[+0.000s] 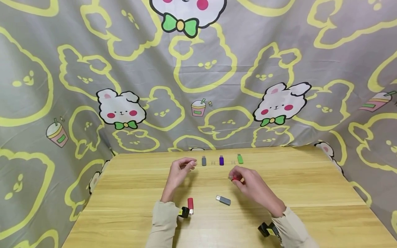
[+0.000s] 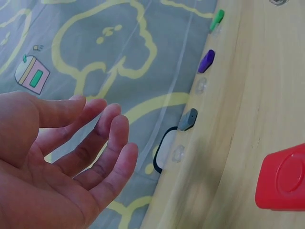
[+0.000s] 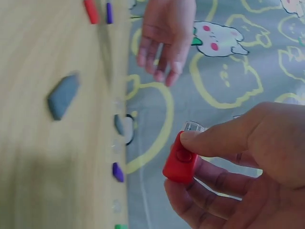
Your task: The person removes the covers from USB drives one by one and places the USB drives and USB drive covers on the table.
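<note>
The right hand (image 3: 238, 162) pinches a small red plastic flash drive (image 3: 181, 160) above the wooden worktop (image 1: 310, 193), fingers hiding part of it; the left hand (image 2: 62, 162) hovers empty, fingers loosely spread; the clear cap (image 3: 193, 126) is blurred.

- The left hand (image 1: 181, 171) is raised off the surface, palm turned inward, fingers (image 2: 102, 143) loosely curved and slightly spread, holding nothing.
- The right hand (image 1: 249, 182) is lifted too, thumb and fingertips (image 3: 205, 139) pinched together (a small red piece sits between them).
- Both forearms, in beige sleeves, angle inward.
</note>
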### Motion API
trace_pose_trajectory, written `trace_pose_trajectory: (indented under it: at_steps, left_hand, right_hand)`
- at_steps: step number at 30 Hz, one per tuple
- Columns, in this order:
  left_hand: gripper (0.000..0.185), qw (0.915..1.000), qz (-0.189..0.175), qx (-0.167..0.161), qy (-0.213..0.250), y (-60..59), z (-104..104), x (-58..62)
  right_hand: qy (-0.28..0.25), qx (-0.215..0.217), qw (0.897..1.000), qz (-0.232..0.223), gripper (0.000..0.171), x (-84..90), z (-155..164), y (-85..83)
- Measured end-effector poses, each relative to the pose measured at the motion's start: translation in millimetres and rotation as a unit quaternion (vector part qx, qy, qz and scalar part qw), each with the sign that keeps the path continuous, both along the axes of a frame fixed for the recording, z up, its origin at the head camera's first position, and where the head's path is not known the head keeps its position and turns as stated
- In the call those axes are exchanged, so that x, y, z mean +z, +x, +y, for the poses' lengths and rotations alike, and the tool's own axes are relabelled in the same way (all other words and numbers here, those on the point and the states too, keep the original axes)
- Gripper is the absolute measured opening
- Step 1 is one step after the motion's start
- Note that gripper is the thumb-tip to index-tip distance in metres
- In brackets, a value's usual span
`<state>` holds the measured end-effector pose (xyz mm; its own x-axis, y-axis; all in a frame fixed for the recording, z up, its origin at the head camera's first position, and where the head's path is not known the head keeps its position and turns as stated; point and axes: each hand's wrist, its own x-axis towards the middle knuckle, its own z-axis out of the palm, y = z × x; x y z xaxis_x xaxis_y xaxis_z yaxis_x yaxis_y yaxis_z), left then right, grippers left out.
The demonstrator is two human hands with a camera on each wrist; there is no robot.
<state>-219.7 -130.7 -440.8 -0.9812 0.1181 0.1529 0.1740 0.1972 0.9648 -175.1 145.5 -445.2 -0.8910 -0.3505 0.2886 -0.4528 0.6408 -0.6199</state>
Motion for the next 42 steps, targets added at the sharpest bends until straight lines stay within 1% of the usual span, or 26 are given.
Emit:
trace_pose_trajectory:
  at_steps: [4, 9, 12, 18, 24, 28, 29, 35, 38, 42]
  left_hand:
    - [0.019, 1.0000, 0.006, 0.001, 0.005, 3.8, 3, 5.0]
    - [0.018, 0.9999, 0.009, -0.004, 0.004, 3.6, 7, 5.1]
    - [0.018, 0.9999, 0.010, -0.006, 0.005, 4.0, 8, 5.1]
    - [0.019, 0.9998, 0.008, -0.016, 0.005, 4.9, 9, 5.8]
    - [0.019, 0.9999, 0.011, -0.013, -0.001, 4.2, 11, 9.0]
    - [0.019, 0.9996, 0.019, -0.020, -0.002, 5.2, 13, 11.0]
    - [0.019, 0.9996, 0.019, -0.020, -0.002, 3.5, 13, 8.1]
    - [0.019, 0.9995, 0.026, -0.016, -0.005, -13.1, 14, -20.8]
    - [0.020, 0.9991, 0.034, -0.027, -0.001, -14.2, 14, -22.8]
    - [0.022, 0.9982, 0.036, -0.043, 0.020, -14.7, 17, -23.0]
  right_hand:
    - [-0.023, -0.003, 1.000, 0.014, 0.017, 10.5, -12, -8.6]
    - [-0.062, -0.005, 0.997, 0.043, 0.016, 21.3, -27, -19.8]
    - [-0.088, -0.011, 0.995, 0.044, 0.015, 23.7, -33, -26.8]
    - [-0.138, -0.030, 0.990, 0.024, 0.016, 19.5, -35, -36.4]
    - [-0.165, -0.042, 0.985, 0.011, 0.019, 10.6, -35, -41.9]
    - [-0.180, -0.043, 0.983, -0.005, 0.020, 2.9, -38, -44.1]
    - [-0.184, -0.044, 0.982, -0.007, 0.020, 1.1, -40, -44.5]
    - [-0.221, -0.041, 0.974, -0.004, 0.018, -4.3, -46, -45.1]
    - [-0.236, -0.043, 0.971, -0.012, 0.015, -5.7, -49, -45.5]
    - [-0.247, -0.047, 0.968, -0.024, 0.012, -8.0, -52, -46.3]
